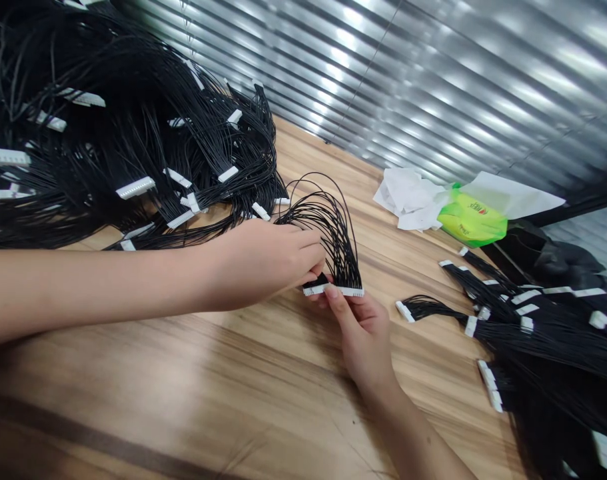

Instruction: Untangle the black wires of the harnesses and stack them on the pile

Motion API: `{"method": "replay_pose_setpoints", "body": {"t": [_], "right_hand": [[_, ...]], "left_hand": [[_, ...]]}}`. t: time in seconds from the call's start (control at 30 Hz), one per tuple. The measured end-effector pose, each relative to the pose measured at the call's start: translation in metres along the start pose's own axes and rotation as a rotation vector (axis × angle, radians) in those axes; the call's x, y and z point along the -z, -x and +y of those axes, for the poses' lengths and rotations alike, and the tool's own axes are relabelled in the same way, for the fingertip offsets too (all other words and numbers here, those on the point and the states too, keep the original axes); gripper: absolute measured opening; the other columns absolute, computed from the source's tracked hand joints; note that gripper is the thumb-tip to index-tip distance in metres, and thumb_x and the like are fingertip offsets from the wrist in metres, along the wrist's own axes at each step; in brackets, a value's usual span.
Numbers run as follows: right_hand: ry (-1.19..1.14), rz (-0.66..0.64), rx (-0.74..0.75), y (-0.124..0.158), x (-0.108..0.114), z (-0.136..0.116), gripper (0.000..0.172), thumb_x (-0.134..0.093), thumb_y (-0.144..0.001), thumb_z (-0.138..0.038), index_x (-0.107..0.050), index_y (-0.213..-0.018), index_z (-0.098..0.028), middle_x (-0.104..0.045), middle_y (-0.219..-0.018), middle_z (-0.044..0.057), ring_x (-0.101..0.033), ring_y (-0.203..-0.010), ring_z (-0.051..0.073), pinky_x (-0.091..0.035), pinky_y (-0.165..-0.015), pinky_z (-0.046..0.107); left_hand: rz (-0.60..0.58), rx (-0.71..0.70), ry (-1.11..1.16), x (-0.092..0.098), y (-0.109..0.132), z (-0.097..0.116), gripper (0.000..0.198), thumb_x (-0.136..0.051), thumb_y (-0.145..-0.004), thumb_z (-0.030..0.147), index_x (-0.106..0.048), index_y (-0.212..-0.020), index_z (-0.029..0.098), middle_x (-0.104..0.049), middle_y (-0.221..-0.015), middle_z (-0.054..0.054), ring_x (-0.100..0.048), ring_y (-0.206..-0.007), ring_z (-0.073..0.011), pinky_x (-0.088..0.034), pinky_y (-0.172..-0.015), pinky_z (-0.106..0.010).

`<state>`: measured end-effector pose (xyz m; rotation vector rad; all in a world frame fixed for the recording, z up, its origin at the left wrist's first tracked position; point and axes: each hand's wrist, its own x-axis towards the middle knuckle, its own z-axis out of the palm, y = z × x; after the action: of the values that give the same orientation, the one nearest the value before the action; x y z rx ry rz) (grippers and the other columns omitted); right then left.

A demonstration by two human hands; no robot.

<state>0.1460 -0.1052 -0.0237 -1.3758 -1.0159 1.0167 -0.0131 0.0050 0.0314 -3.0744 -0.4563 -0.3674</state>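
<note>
My right hand [366, 327] pinches a long white connector [352, 291] between thumb and fingers. A bundle of thin black wires [336, 233] rises from the connector and arches back to the left. My left hand [278, 257] reaches in from the left, its fingers closed on the black wires just above the connector's left end. The left fingertips are partly hidden, so how many wires they grip is not visible.
On the left lies a large heap of black wire harnesses [133, 140] with white connectors. More harnesses [548, 340] are piled at the right. Crumpled white paper [410, 197] and a green-yellow packet [473, 217] lie near the corrugated metal wall [383, 80], on the wooden table [208, 387].
</note>
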Motion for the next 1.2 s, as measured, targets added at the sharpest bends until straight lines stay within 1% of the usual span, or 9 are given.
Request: {"method": "replay_pose_setpoints", "body": {"t": [0.17, 0.3, 0.47, 0.63, 0.73, 0.87, 0.97, 1.1, 1.2], "right_hand": [[-0.010, 0.035, -0.019, -0.002, 0.000, -0.001, 0.017, -0.064, -0.082, -0.035, -0.070, -0.075, -0.021, -0.069, -0.069, 0.000, -0.060, -0.066, 0.015, -0.050, -0.069, 0.029], [-0.066, 0.096, -0.023, -0.004, 0.003, 0.002, 0.019, -0.066, -0.082, -0.035, -0.069, -0.071, -0.020, -0.067, -0.067, -0.001, -0.059, -0.066, 0.013, -0.048, -0.068, 0.026], [-0.140, 0.119, -0.035, -0.005, 0.003, 0.006, 0.018, -0.067, -0.081, -0.036, -0.070, -0.075, -0.020, -0.068, -0.069, -0.001, -0.059, -0.066, 0.013, -0.047, -0.068, 0.027], [-0.092, 0.127, -0.026, -0.005, 0.002, 0.005, 0.020, -0.065, -0.081, -0.038, -0.070, -0.078, -0.019, -0.069, -0.068, 0.001, -0.060, -0.067, 0.015, -0.047, -0.069, 0.030], [-0.054, 0.121, -0.016, -0.005, 0.002, 0.004, 0.020, -0.065, -0.081, -0.038, -0.069, -0.076, -0.019, -0.070, -0.070, 0.002, -0.060, -0.067, 0.016, -0.048, -0.070, 0.031], [-0.013, 0.104, -0.004, -0.004, 0.002, 0.001, 0.024, -0.064, -0.081, -0.039, -0.067, -0.067, -0.020, -0.068, -0.067, 0.001, -0.062, -0.070, 0.016, -0.049, -0.071, 0.030], [-0.008, 0.092, -0.014, -0.004, 0.001, 0.000, 0.023, -0.064, -0.081, -0.040, -0.068, -0.070, -0.019, -0.067, -0.066, 0.001, -0.061, -0.069, 0.017, -0.049, -0.069, 0.031], [-0.058, 0.141, -0.027, -0.005, 0.001, 0.003, 0.024, -0.066, -0.078, -0.041, -0.068, -0.072, -0.018, -0.068, -0.068, 0.002, -0.059, -0.065, 0.016, -0.048, -0.067, 0.031], [-0.137, 0.195, -0.024, -0.006, 0.003, 0.007, 0.024, -0.067, -0.078, -0.042, -0.069, -0.077, -0.019, -0.068, -0.069, 0.001, -0.056, -0.063, 0.014, -0.047, -0.068, 0.030]], "left_hand": [[0.058, -0.130, -0.074, -0.001, -0.004, -0.005, 0.025, -0.044, -0.094, 0.030, -0.060, -0.082, 0.015, -0.062, -0.081, -0.005, -0.056, -0.071, -0.0163, -0.033, -0.060, -0.029], [0.084, -0.159, -0.007, 0.008, -0.007, -0.016, 0.027, -0.041, -0.096, 0.033, -0.060, -0.083, 0.018, -0.064, -0.084, -0.003, -0.055, -0.072, -0.0141, -0.033, -0.062, -0.028], [0.019, -0.183, 0.005, 0.013, -0.007, -0.026, 0.024, -0.044, -0.095, 0.033, -0.062, -0.086, 0.021, -0.065, -0.083, -0.001, -0.056, -0.074, -0.0130, -0.034, -0.064, -0.026], [0.041, -0.132, -0.028, 0.011, -0.003, -0.024, 0.021, -0.043, -0.096, 0.031, -0.062, -0.095, 0.021, -0.065, -0.084, 0.000, -0.057, -0.073, -0.0125, -0.032, -0.060, -0.025], [0.021, -0.132, -0.058, 0.009, -0.004, -0.023, 0.024, -0.039, -0.097, 0.028, -0.061, -0.092, 0.020, -0.065, -0.086, -0.001, -0.056, -0.071, -0.0128, -0.032, -0.059, -0.025], [0.008, -0.190, -0.116, 0.003, -0.007, -0.022, 0.020, -0.043, -0.094, 0.025, -0.059, -0.084, 0.017, -0.064, -0.086, -0.004, -0.056, -0.071, -0.0151, -0.032, -0.058, -0.028], [0.010, -0.238, -0.039, 0.002, -0.008, -0.023, 0.021, -0.045, -0.091, 0.027, -0.057, -0.076, 0.018, -0.063, -0.079, -0.003, -0.056, -0.069, -0.0147, -0.034, -0.060, -0.029], [0.019, -0.296, 0.151, 0.015, -0.005, -0.031, 0.033, -0.049, -0.089, 0.040, -0.051, -0.061, 0.021, -0.053, -0.052, 0.004, -0.048, -0.052, -0.0116, -0.038, -0.062, -0.027], [0.143, -0.217, 0.087, 0.033, -0.002, -0.041, 0.027, -0.051, -0.085, 0.041, -0.057, -0.065, 0.024, -0.051, -0.049, 0.006, -0.046, -0.050, -0.0103, -0.040, -0.081, -0.033]]}}
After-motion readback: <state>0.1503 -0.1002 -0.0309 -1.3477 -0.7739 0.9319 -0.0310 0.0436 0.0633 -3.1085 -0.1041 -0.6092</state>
